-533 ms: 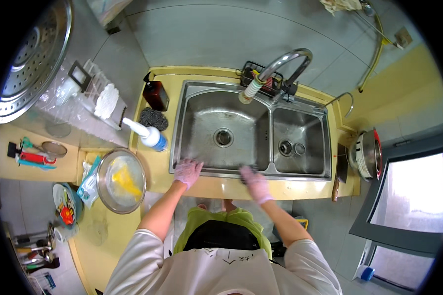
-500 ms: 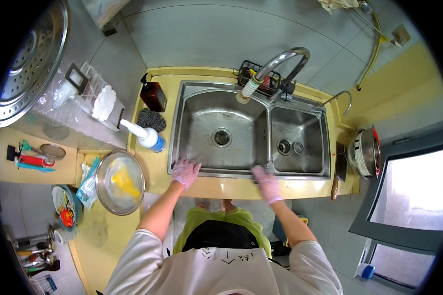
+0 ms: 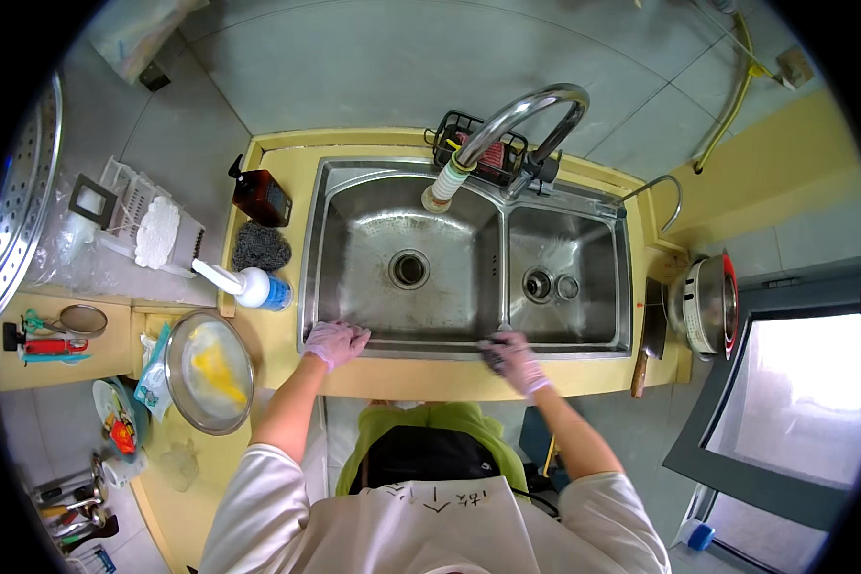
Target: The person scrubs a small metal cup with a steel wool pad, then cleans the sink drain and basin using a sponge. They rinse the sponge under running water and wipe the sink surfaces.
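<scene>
Both my hands wear thin, clear gloves. My left hand (image 3: 336, 342) lies with its fingers stretched out on the front left rim of a steel double sink (image 3: 407, 348). At the front rim, near the divider between the basins, my right hand (image 3: 517, 365) is closed on a dark grey scouring pad (image 3: 491, 357), pressed against the steel. Part of the pad is hidden under the fingers. A large basin (image 3: 364, 292) with a round drain (image 3: 409, 269) is at the left, and a smaller basin (image 3: 574, 320) at the right. Over the large one bends a chrome faucet (image 3: 521, 110).
Left of the sink are a brown pump bottle (image 3: 260, 198), dark steel wool (image 3: 261, 247) and a white squeeze bottle (image 3: 253, 286). A metal bowl (image 3: 175, 368) stands nearer. At the right lie a cleaver (image 3: 652, 325) and stacked bowls (image 3: 698, 304). A wire caddy (image 3: 469, 129) sits behind.
The view has shifted, so the sink sits further left in the picture. My right hand has moved slightly right along the front rim; the dark pad shows more plainly. My left hand stays on the rim.
</scene>
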### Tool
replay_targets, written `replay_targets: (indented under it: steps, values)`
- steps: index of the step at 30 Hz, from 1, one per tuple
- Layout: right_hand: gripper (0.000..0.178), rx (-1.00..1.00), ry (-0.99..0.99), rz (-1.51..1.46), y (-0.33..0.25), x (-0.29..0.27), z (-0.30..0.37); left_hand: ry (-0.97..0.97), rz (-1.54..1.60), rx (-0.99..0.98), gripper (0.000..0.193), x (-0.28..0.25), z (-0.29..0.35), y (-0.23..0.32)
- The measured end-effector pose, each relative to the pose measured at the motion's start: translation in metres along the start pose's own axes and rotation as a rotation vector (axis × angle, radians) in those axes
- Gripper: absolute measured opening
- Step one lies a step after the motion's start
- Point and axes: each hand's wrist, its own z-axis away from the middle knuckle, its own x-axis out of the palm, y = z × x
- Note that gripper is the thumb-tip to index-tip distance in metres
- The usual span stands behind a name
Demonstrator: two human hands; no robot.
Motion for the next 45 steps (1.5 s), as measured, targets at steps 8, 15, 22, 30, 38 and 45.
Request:
replay_targets:
  steps: [8,15,22,30,38,45]
  values:
    - [0.036,0.139,-0.502,0.018,0.044,0.000,-0.063,-0.121,0.056,-0.068,0.044,-0.017,-0.013,0.009]
    - [0.027,0.087,-0.407,-0.266,0.041,0.016,-0.068,-0.054,0.025,-0.033,0.045,-0.014,-0.009,0.004]
    - [0.036,0.056,-0.158,-0.061,0.079,-0.016,-0.016,-0.019,0.065,0.000,0.048,-0.010,-0.013,0.005]
    - [0.035,0.159,0.239,-0.043,0.140,-0.028,-0.183,-0.014,0.065,-0.003,0.048,-0.011,-0.013,0.006]
    - [0.015,-0.201,-0.313,0.264,0.051,-0.022,-0.109,-0.094,0.109,-0.023,0.050,-0.009,-0.013,0.001]
    - [0.014,-0.239,0.253,0.520,0.135,-0.057,-0.260,-0.054,0.073,-0.041,0.047,-0.006,-0.012,-0.002]
